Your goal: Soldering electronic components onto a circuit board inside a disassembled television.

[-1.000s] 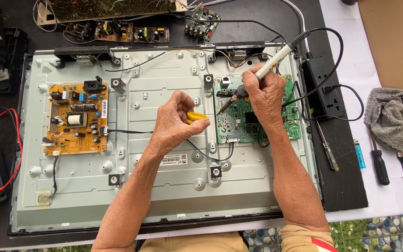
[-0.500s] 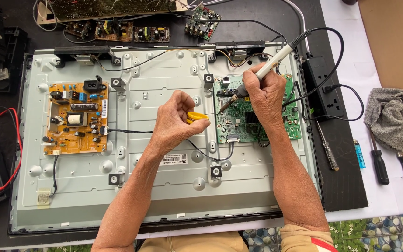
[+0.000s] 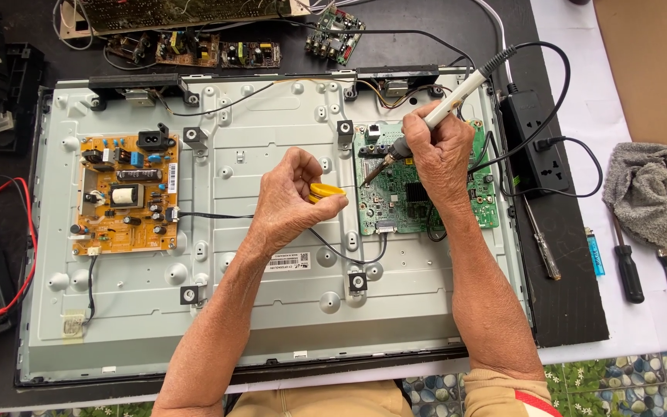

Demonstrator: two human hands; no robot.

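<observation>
The right hand (image 3: 443,158) is clamped around a white-handled soldering iron (image 3: 434,116), whose long axis slants from far right down to near left — its dark tip rests on the left part of the green rectangular circuit board (image 3: 395,197). The left hand (image 3: 291,202), just left of that tip, pinches a small round yellow tin (image 3: 326,191). The right hand is nearer the board. A white rectangular label (image 3: 287,262) sits on the grey metal back panel (image 3: 272,324), near the left wrist; an orange circuit board (image 3: 126,193) lies far left.
</observation>
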